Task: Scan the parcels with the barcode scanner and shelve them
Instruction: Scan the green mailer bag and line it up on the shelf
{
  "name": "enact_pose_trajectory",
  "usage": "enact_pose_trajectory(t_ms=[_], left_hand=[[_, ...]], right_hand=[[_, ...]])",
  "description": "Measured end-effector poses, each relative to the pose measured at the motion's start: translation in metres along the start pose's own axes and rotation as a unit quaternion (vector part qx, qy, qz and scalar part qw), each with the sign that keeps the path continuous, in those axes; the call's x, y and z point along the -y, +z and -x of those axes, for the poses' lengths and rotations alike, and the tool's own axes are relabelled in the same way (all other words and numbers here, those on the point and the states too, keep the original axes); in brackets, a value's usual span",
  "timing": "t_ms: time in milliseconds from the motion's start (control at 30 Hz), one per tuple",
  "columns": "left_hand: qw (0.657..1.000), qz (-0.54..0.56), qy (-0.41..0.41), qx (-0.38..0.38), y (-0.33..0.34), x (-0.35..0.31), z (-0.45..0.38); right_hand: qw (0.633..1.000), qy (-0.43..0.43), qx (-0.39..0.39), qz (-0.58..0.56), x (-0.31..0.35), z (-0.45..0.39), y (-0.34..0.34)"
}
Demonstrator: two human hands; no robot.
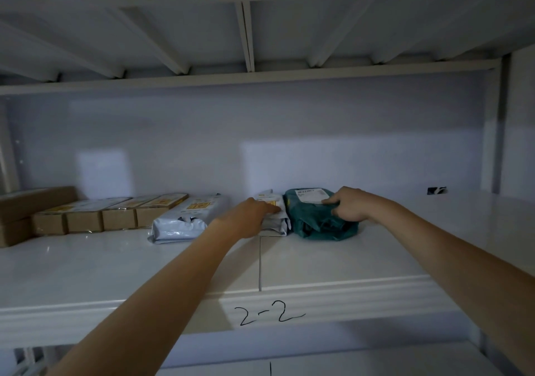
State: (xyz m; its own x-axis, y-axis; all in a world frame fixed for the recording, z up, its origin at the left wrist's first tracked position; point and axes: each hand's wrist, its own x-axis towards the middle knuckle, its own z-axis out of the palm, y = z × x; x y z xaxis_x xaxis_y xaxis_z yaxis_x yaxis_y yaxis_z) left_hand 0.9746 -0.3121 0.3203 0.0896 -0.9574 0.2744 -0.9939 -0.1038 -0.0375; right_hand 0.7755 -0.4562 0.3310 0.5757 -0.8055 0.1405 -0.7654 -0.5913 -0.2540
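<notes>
Green bag [321, 219] on shelf [376, 259], mid-right, touching white bag [275, 216]. Right hand [347, 204] grips its top; left hand [254, 210] flat on white bag. Looks soft, light, crumply: best held across bulk.

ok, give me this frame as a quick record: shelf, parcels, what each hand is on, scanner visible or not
shelf: white metal shelf, front edge marked 2-2
parcels: row along the back; brown boxes at left, grey bag, white bag, green bag at right end
left hand: rests on the white bag, fingers fairly straight
right hand: grips the green bag's top edge, fingers curled
bags: white and green lie side by side, touching or nearly so
scanner: not visible
</notes>
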Motion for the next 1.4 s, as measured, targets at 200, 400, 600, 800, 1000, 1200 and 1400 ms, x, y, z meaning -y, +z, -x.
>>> enact_pose_trajectory(t_ms=[200,400,600,800,1000,1200,1400], left_hand=[[1.0,-0.014,-0.021,-0.016,0.005,0.006,0.004],[0.999,-0.015,-0.029,-0.025,0.018,0.008,-0.001],[0.999,0.022,-0.041,-0.025,0.023,0.006,-0.007],[0.997,0.059,-0.043,-0.013,0.007,0.005,0.008],[0.986,-0.001,-0.15,-0.071,-0.014,0.066,0.049],[0.982,-0.019,-0.179,0.057,-0.005,0.132,0.076],[0.997,-0.007,-0.065,0.042,-0.01,0.161,0.075]], right_hand=[[0.999,0.014,-0.016,0.026,-0.001,0.001,0.006],[0.999,0.033,-0.019,0.037,-0.012,0.008,0.0],[0.999,0.037,-0.018,0.016,-0.009,0.017,0.003],[0.998,0.038,-0.047,-0.001,0.008,0.018,-0.007],[0.991,-0.049,-0.117,-0.032,0.073,0.02,-0.008],[0.989,-0.126,-0.04,-0.07,0.151,0.014,0.022],[0.99,-0.139,0.034,-0.008,0.232,0.001,0.049]])
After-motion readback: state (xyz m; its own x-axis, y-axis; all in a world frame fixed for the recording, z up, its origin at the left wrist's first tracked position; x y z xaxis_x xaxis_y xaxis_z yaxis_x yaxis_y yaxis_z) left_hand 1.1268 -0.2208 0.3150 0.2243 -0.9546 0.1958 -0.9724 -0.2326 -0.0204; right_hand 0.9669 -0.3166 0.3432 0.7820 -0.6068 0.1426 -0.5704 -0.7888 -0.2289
